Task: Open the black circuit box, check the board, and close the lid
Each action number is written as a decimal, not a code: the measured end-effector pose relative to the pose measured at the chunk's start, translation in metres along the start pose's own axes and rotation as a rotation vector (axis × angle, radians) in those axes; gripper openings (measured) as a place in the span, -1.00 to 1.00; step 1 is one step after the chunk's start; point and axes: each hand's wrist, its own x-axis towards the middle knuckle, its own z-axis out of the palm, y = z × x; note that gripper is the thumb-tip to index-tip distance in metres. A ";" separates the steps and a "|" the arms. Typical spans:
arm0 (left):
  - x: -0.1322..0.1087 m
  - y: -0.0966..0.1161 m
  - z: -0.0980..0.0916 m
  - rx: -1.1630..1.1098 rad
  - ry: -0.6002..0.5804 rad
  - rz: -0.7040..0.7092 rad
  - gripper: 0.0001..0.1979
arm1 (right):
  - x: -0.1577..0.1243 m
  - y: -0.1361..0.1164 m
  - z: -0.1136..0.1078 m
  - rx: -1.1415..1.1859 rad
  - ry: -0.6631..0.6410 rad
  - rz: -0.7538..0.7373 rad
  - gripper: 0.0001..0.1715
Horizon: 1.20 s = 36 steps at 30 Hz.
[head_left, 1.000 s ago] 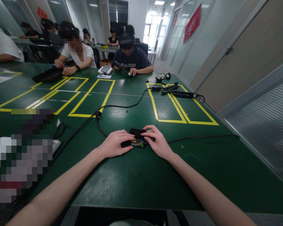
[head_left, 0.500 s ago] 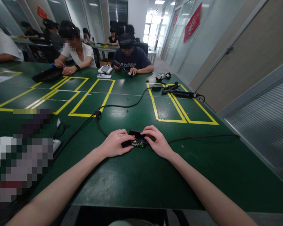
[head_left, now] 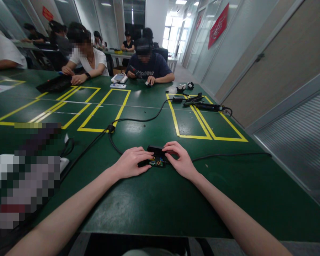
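Note:
In front of me on the green table [head_left: 154, 209] lies an opened black power adapter, its circuit board [head_left: 156, 164] bare, with ring-shaped parts and coloured wires on it. My left hand [head_left: 132, 161] grips the adapter's left end between thumb and fingers. Tilted up behind the board is the black cover [head_left: 155, 149]. The fingers of my right hand [head_left: 181, 160] pinch the cover's right end, the thumb close beneath. One black cable [head_left: 224, 155] runs off to the right; another leaves behind my left hand. My fingers hide both ends of the case.
A cable junction [head_left: 111, 128] lies ahead on the left. Black tools or parts [head_left: 208, 106] lie at the far right among yellow tape outlines. Across the table, a co-worker [head_left: 149, 67] holds a power drill [head_left: 135, 72]; another handles a black tray [head_left: 53, 83]. Blurred-out items sit at left.
The black cover has risen slightly and stands a little more upright, my right hand's fingertips moving with it. My left hand stays almost where it was.

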 end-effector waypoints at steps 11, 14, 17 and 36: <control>0.000 0.003 -0.001 0.011 -0.022 -0.014 -0.78 | 0.000 -0.001 -0.002 -0.027 -0.027 -0.050 -0.79; 0.002 0.005 -0.002 0.027 -0.025 -0.037 -0.77 | 0.001 -0.003 -0.003 -0.004 -0.045 -0.060 -0.82; 0.004 0.009 -0.004 0.066 -0.039 -0.045 -0.78 | 0.001 -0.003 -0.003 0.032 -0.052 -0.020 -0.94; -0.001 0.008 -0.001 0.180 0.025 0.139 -0.86 | 0.003 -0.006 -0.009 0.036 -0.178 0.023 -0.89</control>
